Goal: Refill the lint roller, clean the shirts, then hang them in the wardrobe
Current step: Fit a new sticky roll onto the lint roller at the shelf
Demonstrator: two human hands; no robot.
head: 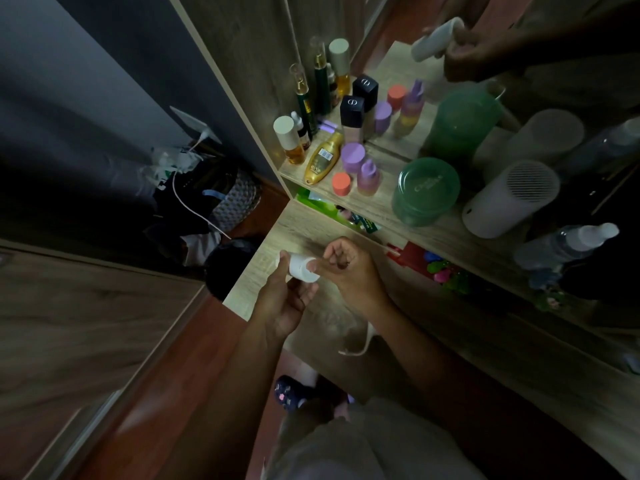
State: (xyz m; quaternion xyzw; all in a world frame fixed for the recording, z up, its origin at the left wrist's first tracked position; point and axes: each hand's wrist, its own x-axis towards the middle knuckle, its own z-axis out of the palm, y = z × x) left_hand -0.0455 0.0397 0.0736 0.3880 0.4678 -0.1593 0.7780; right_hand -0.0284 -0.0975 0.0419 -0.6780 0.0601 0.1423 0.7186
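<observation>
A white cylinder, the lint roller roll, is held over the wooden vanity top. My left hand grips it from below, thumb along its left side. My right hand meets it from the right, fingertips curled against its end. The mirror above shows the same hands and the roll's reflection. No shirts are in view.
A shelf carries several cosmetic bottles, a green jar, a white cylindrical device and a spray bottle. A white cord hangs off the vanity's front edge. Bags and a charger cable lie on the floor at left.
</observation>
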